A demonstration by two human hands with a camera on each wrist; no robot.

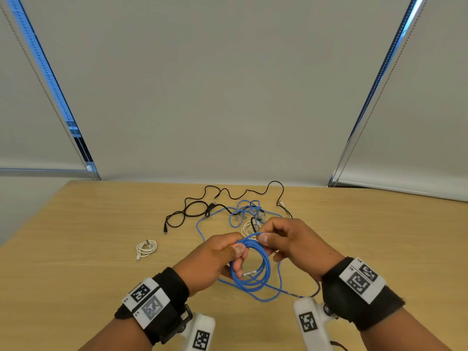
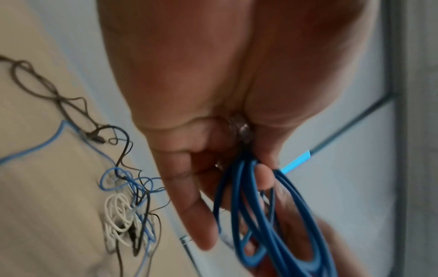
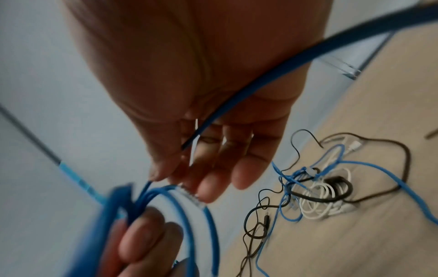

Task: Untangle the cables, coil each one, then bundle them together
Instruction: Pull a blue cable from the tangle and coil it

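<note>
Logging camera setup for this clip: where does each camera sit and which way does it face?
Head: worn on the head, looks forward and down at the table; shows both hands on the blue coil.
Left wrist: looks along the left hand at the coil in its grip.
Right wrist: looks along the right hand pinching the cable.
All three share the coil and the tangle.

I see a wooden table (image 1: 76,262) with a cable tangle (image 1: 243,214); left of it lies a white coiled cable (image 1: 146,248).
</note>
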